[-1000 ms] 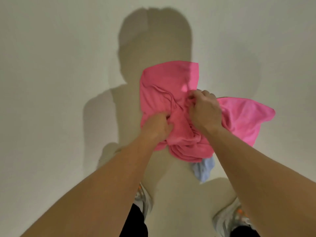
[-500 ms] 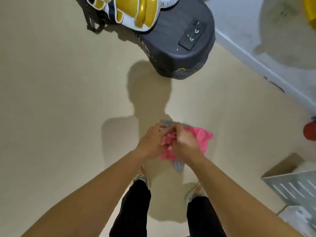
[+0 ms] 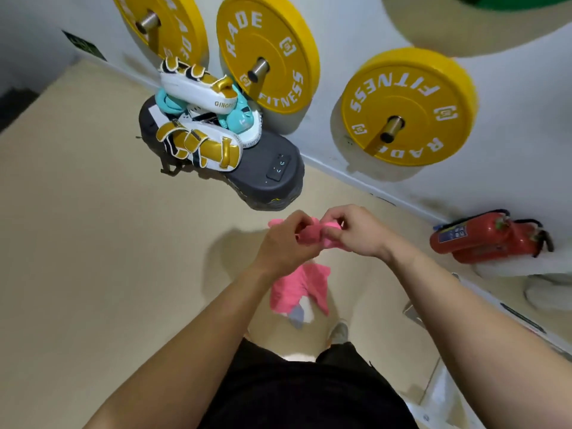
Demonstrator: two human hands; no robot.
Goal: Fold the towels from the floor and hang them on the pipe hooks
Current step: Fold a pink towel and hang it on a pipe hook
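3 weight plates (image 3: 267, 57) on wall, pads (image 3: 198, 119) below left, extinguishers (image 3: 486, 238) right, towel (image 3: 298, 289) hanging between hands (image 3: 322, 238)

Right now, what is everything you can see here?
pink towel: one, pink, held by both hands, lower part hanging
weight plates: three, yellow, on wall pegs
black pad: one, black, on the floor by the wall
strike pads: two, white and gold, stacked on the black pad
teal gear: count unclear, teal, between the strike pads
fire extinguishers: two, red, by the wall, right
cloth: one, grey-blue, below the towel
shorts: one, black, bottom of view
left hand: one, pinches the towel's top
right hand: one, pinches the towel's top
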